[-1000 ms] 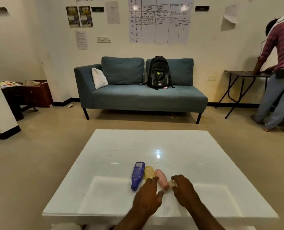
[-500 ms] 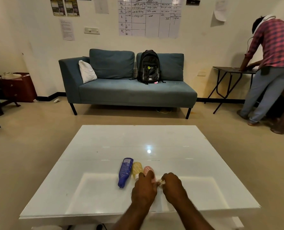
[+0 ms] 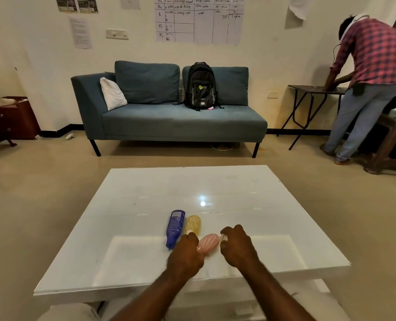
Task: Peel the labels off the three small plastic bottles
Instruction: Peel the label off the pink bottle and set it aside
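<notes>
1. The left hand (image 3: 185, 253) curls around the near-left end of the pink bottle (image 3: 209, 242), at the near middle of the white bench (image 3: 215, 181).
2. The right hand (image 3: 237, 246) pinches that bottle's pale right tip.
3. The blue bottle (image 3: 175, 228) and yellow bottle (image 3: 193, 224) lie side by side, just far-left of the pink one.

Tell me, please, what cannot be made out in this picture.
Head view:
Pink bottle: near end hidden under the left hand.
Pale bit pinched by the right hand: cap or label, too small to tell.
Blue bottle: label print too small to read.
Wall chart: top cut off by the frame edge.
</notes>
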